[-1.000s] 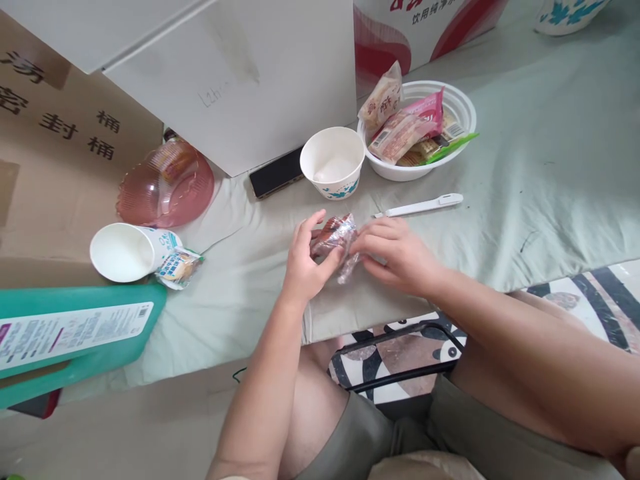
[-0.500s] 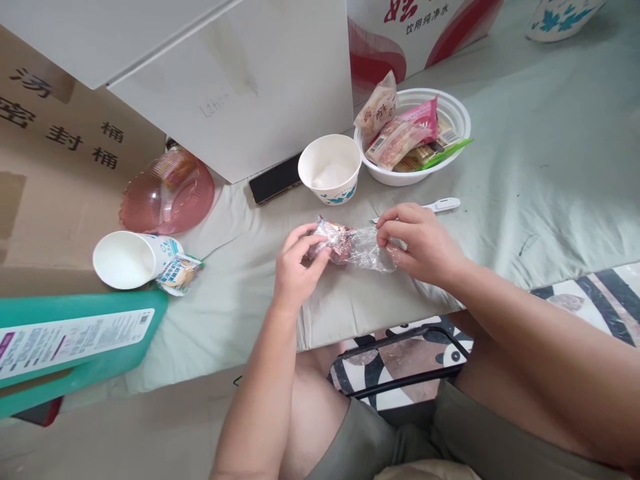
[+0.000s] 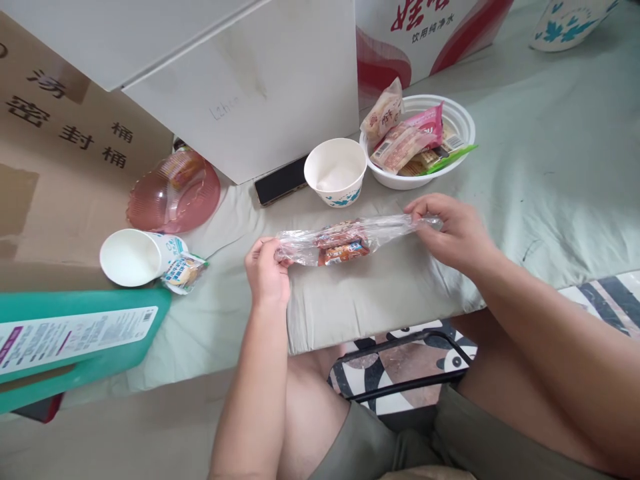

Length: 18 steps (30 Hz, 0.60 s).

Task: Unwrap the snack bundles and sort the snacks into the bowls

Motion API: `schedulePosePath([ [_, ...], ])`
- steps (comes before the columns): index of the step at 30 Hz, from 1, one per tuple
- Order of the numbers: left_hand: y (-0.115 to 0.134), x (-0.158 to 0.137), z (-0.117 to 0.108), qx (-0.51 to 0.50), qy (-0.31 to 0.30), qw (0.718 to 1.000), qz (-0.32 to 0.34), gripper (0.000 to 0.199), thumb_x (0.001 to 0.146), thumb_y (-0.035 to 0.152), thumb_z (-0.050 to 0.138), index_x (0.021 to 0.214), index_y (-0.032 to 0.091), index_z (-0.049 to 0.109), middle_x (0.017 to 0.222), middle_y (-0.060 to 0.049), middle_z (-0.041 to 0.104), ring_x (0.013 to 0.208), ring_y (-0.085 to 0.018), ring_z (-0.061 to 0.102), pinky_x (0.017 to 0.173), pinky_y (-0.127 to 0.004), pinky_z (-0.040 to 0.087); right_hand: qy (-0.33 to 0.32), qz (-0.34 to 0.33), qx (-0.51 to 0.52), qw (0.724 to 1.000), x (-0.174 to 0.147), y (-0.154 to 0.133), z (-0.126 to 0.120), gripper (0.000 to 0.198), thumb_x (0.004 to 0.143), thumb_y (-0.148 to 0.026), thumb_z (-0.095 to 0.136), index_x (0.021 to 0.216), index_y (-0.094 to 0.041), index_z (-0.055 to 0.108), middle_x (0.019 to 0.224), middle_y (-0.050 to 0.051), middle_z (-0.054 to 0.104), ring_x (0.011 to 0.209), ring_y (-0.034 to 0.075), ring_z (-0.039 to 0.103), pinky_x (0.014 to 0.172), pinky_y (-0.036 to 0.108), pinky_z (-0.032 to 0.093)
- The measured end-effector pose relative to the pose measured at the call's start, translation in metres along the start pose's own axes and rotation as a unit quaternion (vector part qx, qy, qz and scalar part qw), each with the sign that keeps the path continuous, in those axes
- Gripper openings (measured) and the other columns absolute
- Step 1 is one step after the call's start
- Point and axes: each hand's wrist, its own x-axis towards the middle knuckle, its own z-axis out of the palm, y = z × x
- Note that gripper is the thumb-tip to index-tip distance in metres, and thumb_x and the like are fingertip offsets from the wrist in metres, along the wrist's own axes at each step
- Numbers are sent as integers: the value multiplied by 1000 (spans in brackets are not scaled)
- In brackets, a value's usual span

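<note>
A clear plastic bag (image 3: 387,228) is stretched sideways between my two hands, over the front of the cloth-covered table. Inside its middle lie small wrapped snacks (image 3: 345,252) in red and orange packaging. My left hand (image 3: 267,270) is closed round the bag's left end. The bag's right end is pinched in the fingers of my right hand (image 3: 447,230), with a bit of film sticking out past them. Just behind the bag stands a white paper bowl (image 3: 336,170) with a blue leaf print. The white-handled tool seen earlier is hidden now.
A white plastic bowl (image 3: 467,143) full of packaged snacks sits behind the paper bowl, near a black phone (image 3: 280,181). To the left are a pink dish (image 3: 195,200), a tipped paper cup (image 3: 130,259), a small snack packet (image 3: 184,272) and a green box (image 3: 90,363). Large boxes line the back.
My hands have moved apart, the left one leftward and the right one slightly rightward. Between them the crumpled bag has been pulled out long, showing the snacks inside.
</note>
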Motion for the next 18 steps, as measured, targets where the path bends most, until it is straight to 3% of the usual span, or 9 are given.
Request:
schedulePosePath([
  [8, 1, 3, -6, 40, 31, 999, 10, 13, 60, 25, 61, 57, 19, 50, 52, 4, 52, 45, -8, 49, 41, -18, 34, 105, 26, -54, 993, -1, 18, -10, 25, 70, -4, 50, 66, -23, 65, 102, 8, 71, 94, 26, 67, 88, 46, 51],
  [11, -1, 6, -8, 52, 34, 998, 15, 14, 66, 30, 63, 69, 20, 54, 64, 3, 53, 51, -9, 50, 44, -19, 35, 178, -21, -66, 982, 0, 20, -13, 30, 73, -3, 48, 75, -25, 68, 98, 7, 69, 96, 26, 67, 87, 46, 51],
  [13, -5, 7, -11, 77, 8, 996, 44, 20, 70, 33, 65, 84, 21, 58, 84, -1, 59, 65, -11, 57, 51, -20, 41, 224, -74, -57, 970, -2, 13, -12, 32, 74, -3, 48, 83, -27, 67, 94, 7, 68, 94, 26, 67, 84, 45, 52],
  [15, -10, 8, -14, 137, -48, 985, 97, 33, 71, 32, 67, 102, 23, 60, 109, -5, 62, 91, -16, 63, 65, -24, 48, 200, -152, -36, 967, -7, 0, -6, 31, 75, -5, 50, 90, -27, 66, 94, 6, 68, 93, 26, 67, 83, 45, 53],
  [18, -18, 6, -16, 253, -136, 943, 170, 58, 68, 25, 71, 124, 25, 55, 133, -9, 59, 121, -24, 58, 87, -32, 50, 38, -265, -59, 962, -16, -17, 10, 38, 78, -8, 53, 110, -26, 64, 113, 8, 71, 107, 29, 67, 92, 48, 53],
])
